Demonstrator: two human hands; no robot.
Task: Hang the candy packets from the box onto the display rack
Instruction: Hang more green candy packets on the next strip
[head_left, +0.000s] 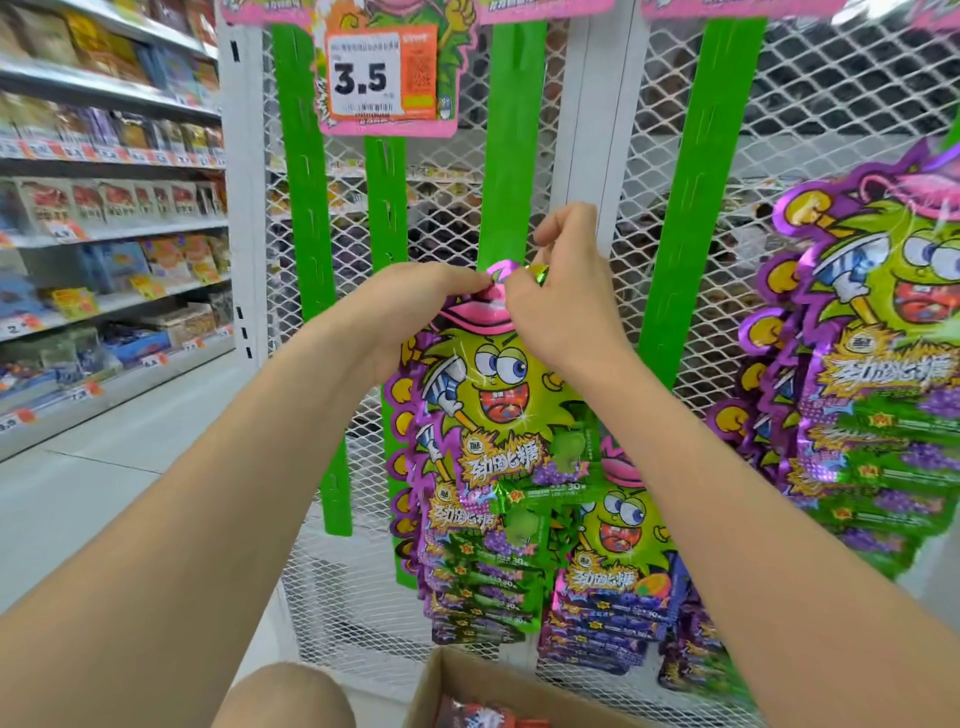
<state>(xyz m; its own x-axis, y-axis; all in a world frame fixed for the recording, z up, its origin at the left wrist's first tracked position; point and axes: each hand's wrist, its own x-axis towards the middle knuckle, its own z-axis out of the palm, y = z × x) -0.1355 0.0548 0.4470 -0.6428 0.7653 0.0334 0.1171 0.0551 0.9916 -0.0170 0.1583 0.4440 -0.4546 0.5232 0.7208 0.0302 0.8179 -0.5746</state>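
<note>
A purple and green candy packet (488, 395) with a cartoon face hangs against a green hanging strip (511, 156) on the white mesh display rack (691, 156). My left hand (421, 306) pinches the packet's pink top from the left. My right hand (561, 280) pinches the same top from the right, fingers raised at the strip. Several more packets (483, 577) hang below it on the strip. The cardboard box (457, 680) sits at the bottom, with red packets (483, 714) showing inside.
More packets of the same kind (857, 395) hang in a thick bunch on the right. Other green strips (301, 182) hang bare on the mesh. A price card reading 3.5 (384, 73) hangs above. Store shelves (104, 234) line the aisle at left. My knee (285, 696) is beside the box.
</note>
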